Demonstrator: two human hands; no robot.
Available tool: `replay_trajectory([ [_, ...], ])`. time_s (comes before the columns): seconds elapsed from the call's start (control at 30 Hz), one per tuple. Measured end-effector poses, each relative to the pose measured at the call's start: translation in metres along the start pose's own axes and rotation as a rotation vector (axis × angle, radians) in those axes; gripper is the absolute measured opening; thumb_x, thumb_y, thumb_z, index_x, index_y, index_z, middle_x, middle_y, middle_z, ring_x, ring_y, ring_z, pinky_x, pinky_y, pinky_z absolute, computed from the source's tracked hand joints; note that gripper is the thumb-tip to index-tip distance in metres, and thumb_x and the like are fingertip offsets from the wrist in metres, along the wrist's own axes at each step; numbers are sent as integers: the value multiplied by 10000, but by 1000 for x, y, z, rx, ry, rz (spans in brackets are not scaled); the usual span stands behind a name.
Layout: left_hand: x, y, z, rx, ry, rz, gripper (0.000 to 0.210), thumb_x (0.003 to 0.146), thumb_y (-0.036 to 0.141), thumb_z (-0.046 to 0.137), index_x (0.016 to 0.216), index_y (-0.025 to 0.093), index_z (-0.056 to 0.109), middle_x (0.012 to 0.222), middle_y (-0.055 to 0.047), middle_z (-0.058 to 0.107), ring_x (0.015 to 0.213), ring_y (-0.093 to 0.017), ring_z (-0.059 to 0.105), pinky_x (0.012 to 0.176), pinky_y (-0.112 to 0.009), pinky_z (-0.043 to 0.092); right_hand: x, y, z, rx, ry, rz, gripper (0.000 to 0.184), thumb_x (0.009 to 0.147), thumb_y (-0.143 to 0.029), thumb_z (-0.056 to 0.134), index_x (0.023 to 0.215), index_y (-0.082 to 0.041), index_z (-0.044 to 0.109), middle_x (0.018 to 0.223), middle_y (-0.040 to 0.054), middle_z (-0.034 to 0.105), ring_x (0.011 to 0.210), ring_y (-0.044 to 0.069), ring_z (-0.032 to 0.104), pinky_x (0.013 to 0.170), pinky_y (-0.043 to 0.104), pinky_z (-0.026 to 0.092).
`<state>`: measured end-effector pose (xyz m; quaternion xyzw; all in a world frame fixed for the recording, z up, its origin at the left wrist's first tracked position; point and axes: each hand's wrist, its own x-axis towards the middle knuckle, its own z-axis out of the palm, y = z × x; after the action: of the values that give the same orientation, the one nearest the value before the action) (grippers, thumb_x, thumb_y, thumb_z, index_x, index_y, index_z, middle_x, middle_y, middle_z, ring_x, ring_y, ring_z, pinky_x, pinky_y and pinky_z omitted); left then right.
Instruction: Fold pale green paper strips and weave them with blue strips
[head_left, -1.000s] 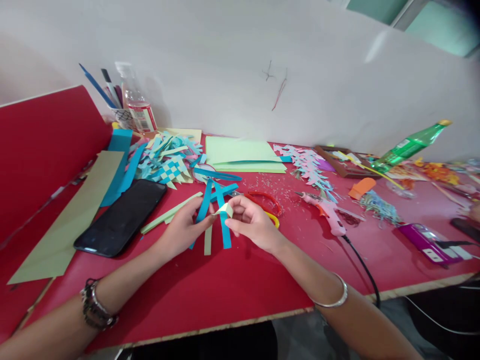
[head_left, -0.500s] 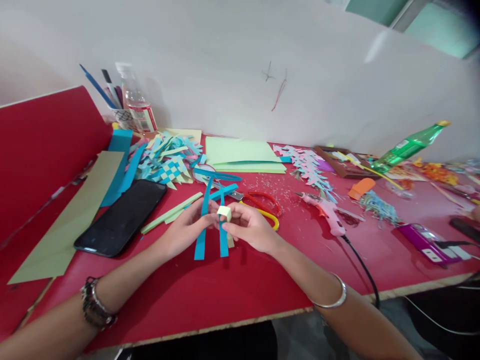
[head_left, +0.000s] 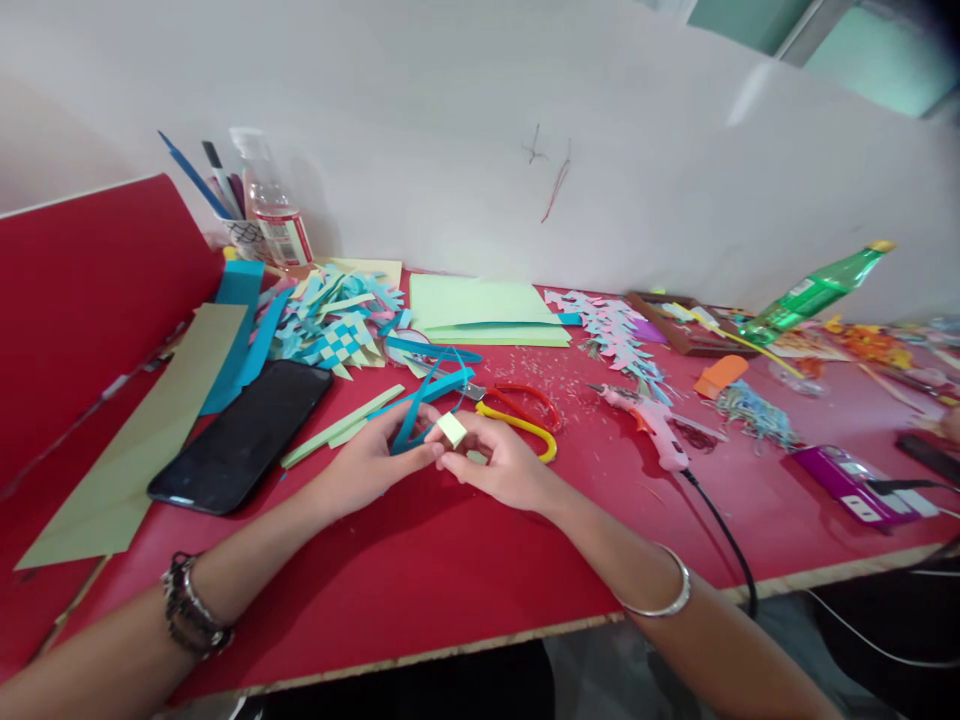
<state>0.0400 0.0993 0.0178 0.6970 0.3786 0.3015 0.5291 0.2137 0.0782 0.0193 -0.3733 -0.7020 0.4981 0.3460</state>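
Both hands meet above the red table, fingers closed around strips of paper. My left hand [head_left: 382, 460] pinches a blue paper strip [head_left: 412, 420], which loops up and away from the fingers. Between thumb and fingers of my right hand [head_left: 506, 460] is a pale yellow paper strip [head_left: 451, 429], folded over into a small block shape. The thumbs almost touch, and the fingers hide where the strips cross. Just behind the right hand lie scissors [head_left: 529, 432] with red and yellow handles. Pale green strips [head_left: 337, 430] lie left of the left hand.
A black phone [head_left: 244, 435] lies at left, near a heap of woven paper pieces [head_left: 337, 320]. Green paper sheets [head_left: 487, 300] rest by the wall. To the right are a pink glue gun [head_left: 652, 425] with its cord, a purple power strip [head_left: 855, 485] and a green bottle [head_left: 817, 295].
The blue strip ends that hung toward me are now turned up and away. The hands have drawn together, and the yellow folded piece has tilted.
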Motion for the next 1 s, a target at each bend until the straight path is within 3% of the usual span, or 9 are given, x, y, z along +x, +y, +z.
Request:
replay_trajectory([
  [0.37,1,-2,-4,122,31,33,220,812,387,451,794,174,505,649,44,465,593,-97,441,582,-203,363,4,3,-4,170,64,-50,132,817,-316,473,817,-185,494,754,-10,512,569,65,481,582,229,422],
  [0.47,1,1,-4,104,20,10,224,814,390,442,794,175,504,626,43,463,596,-104,452,603,-212,372,4,3,-8,11,127,-100,238,830,-376,459,734,-187,569,805,13,525,741,108,517,736,279,419],
  [0.53,0,2,-5,86,3,5,233,810,397,444,775,175,508,620,38,480,612,-113,472,632,-223,383,5,4,-10,-71,178,-117,275,824,-401,469,699,-196,604,894,24,525,928,148,494,883,340,358],
  [0.6,0,3,-5,72,-11,9,243,806,402,451,738,176,511,624,31,505,633,-123,492,665,-236,392,5,7,-12,-63,198,-92,298,816,-433,473,690,-205,617,951,23,522,1017,175,461,931,388,314],
  [0.83,-2,3,-4,-3,-55,-11,219,789,400,487,796,195,562,596,37,556,624,-142,530,713,-262,399,6,23,-12,239,104,-73,358,785,-483,493,593,-191,570,744,9,521,768,134,505,807,330,381],
  [1.0,-2,5,-3,-55,-102,-40,200,776,377,512,797,189,577,560,41,555,599,-128,539,686,-245,412,5,26,-12,268,142,-69,311,786,-436,517,607,-185,558,645,-19,477,642,100,461,689,269,387],
])
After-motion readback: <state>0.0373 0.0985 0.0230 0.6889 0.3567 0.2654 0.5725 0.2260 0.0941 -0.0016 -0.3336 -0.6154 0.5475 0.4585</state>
